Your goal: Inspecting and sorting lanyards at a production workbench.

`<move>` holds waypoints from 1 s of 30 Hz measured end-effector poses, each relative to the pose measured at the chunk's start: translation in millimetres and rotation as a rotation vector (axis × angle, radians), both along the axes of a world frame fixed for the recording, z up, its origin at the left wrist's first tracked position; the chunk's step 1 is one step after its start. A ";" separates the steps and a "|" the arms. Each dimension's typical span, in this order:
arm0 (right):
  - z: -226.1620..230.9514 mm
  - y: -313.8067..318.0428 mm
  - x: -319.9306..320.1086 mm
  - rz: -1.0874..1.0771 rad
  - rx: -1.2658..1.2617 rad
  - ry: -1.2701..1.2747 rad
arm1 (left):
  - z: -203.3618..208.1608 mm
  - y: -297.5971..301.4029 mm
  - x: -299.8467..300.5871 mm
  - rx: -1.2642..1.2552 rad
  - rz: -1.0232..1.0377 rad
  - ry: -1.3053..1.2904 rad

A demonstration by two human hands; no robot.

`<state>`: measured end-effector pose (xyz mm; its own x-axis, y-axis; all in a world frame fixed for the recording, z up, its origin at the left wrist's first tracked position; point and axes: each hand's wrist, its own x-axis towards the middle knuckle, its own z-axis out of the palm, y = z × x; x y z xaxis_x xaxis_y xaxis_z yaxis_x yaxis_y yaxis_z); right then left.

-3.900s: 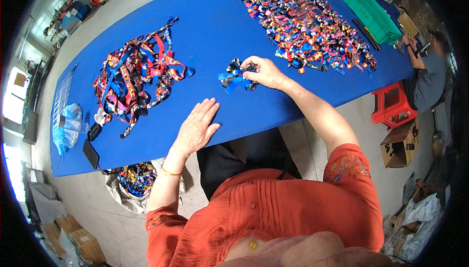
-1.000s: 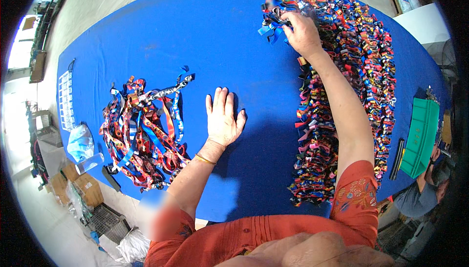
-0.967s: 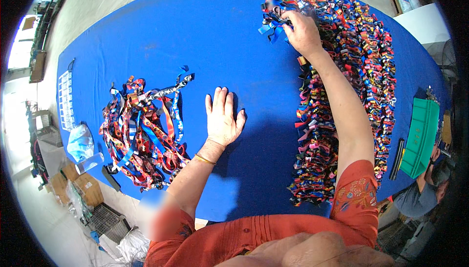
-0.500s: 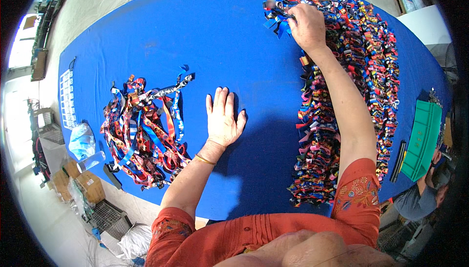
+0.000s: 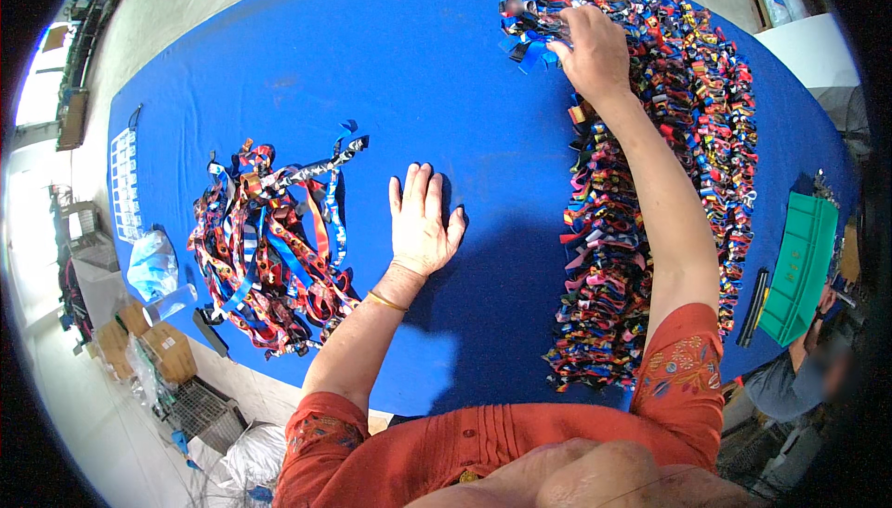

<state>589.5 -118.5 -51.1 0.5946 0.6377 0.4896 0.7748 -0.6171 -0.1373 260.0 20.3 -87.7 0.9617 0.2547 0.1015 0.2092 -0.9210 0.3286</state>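
My left hand (image 5: 424, 224) lies flat on the blue cloth-covered table, fingers stretched out and holding nothing. To its left is a loose, tangled heap of patterned straps (image 5: 265, 262), mostly red, black and blue. On the right, long dense rows of folded, multicoloured straps (image 5: 604, 257) run from near to far. Over their far left end is my right hand (image 5: 597, 54), its thumb and fingers apart beside blue and dark strap ends (image 5: 530, 48). Part of the straps is hidden under that hand and forearm.
A green plastic bin (image 5: 797, 271) stands at the right edge, with a person's arm beyond it. At the left edge lie a white card grid (image 5: 125, 183), a plastic bag (image 5: 153, 266) and a clear cylinder (image 5: 170, 305). Cardboard boxes (image 5: 172, 355) sit past that edge.
My right hand has drawn slightly back to the right from the strap ends, and its fingers have parted from the thumb. My left hand stays flat in place.
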 end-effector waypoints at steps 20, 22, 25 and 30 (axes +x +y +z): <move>-11.1 -5.6 -28.1 0.183 -0.273 0.013 | 0.2 -0.4 -0.6 0.004 0.000 0.001; -11.9 -9.3 -27.1 0.187 -0.251 0.042 | -0.7 -0.2 -1.1 0.006 -0.001 -0.008; -3.9 -11.4 -27.3 0.159 -0.259 0.072 | -1.4 0.4 -2.0 0.006 0.002 0.000; 3.1 -16.6 -24.7 0.124 -0.395 -0.071 | -0.5 0.3 -0.7 0.008 -0.003 -0.001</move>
